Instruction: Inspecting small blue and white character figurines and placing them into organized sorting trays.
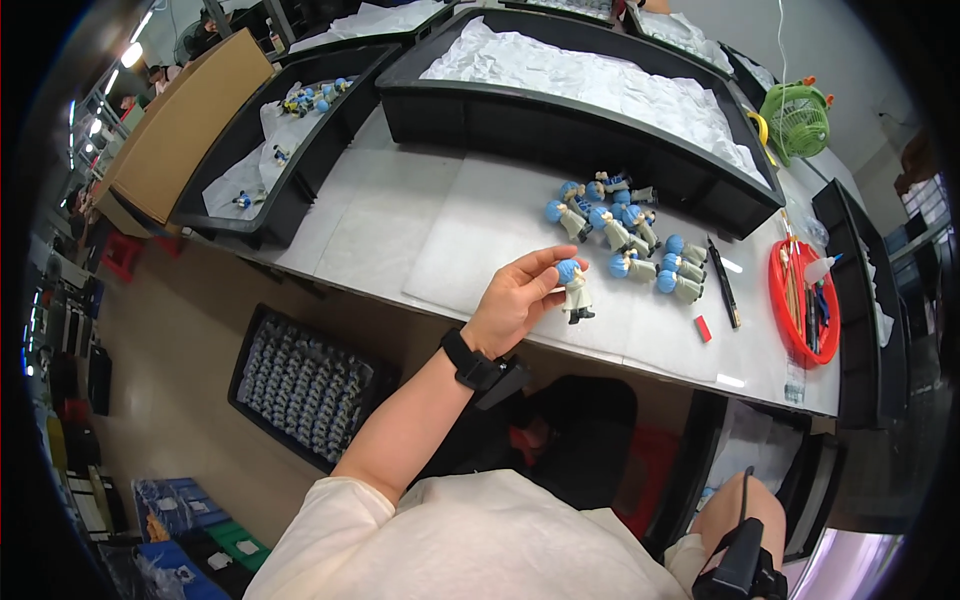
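Pinching a small blue-headed figurine [574, 290] by its head, the left hand [515, 300] holds it upright just above the white table [390, 230]. At its two o'clock lies a cluster of like figurines [630, 235]. Right hand: only the forearm shows, grip unclear.

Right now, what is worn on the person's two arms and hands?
Both hands are bare, without gloves. The left hand has a black wrist strap carrying a small black device. The right forearm bears a similar black strapped device with a thin cable. Short cream sleeves.
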A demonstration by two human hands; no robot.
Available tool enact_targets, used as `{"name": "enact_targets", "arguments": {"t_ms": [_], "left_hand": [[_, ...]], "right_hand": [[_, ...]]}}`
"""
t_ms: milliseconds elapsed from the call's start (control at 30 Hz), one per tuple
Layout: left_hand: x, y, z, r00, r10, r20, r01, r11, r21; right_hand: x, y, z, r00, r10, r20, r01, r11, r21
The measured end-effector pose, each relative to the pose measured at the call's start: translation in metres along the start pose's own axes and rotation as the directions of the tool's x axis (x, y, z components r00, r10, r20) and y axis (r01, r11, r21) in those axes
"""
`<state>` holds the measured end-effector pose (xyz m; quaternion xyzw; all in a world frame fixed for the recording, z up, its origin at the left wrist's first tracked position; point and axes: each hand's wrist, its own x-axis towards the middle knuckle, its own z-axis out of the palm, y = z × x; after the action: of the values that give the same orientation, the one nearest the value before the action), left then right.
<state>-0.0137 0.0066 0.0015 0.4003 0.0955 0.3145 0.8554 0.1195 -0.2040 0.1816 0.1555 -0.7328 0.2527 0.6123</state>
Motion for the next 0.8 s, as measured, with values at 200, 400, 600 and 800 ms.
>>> {"name": "enact_targets", "arguments": {"t_ms": [200, 400, 600, 800], "left_hand": [[0.002, -0.003, -0.001, 1.000, 0.006, 0.014, -0.005, 1.000, -0.024], [0.001, 0.000, 0.001, 0.997, 0.037, 0.074, -0.038, 0.999, 0.010], [0.002, -0.004, 0.004, 0.999, 0.018, 0.045, -0.023, 0.994, 0.103], [-0.005, -0.006, -0.004, 0.998, 0.050, 0.025, -0.055, 0.971, 0.234]], "right_hand": [[0.002, 0.005, 0.003, 0.998, -0.018, -0.061, 0.014, 0.998, -0.059], [-0.040, 0.025, 0.026, 0.467, -0.083, -0.880, -0.345, 0.899, -0.268], [-0.135, 0.090, -0.015, 0.069, 0.341, -0.937, -0.994, 0.104, -0.035], [-0.160, 0.102, -0.015, 0.159, 0.461, -0.873, -0.981, 0.170, -0.088]]}}
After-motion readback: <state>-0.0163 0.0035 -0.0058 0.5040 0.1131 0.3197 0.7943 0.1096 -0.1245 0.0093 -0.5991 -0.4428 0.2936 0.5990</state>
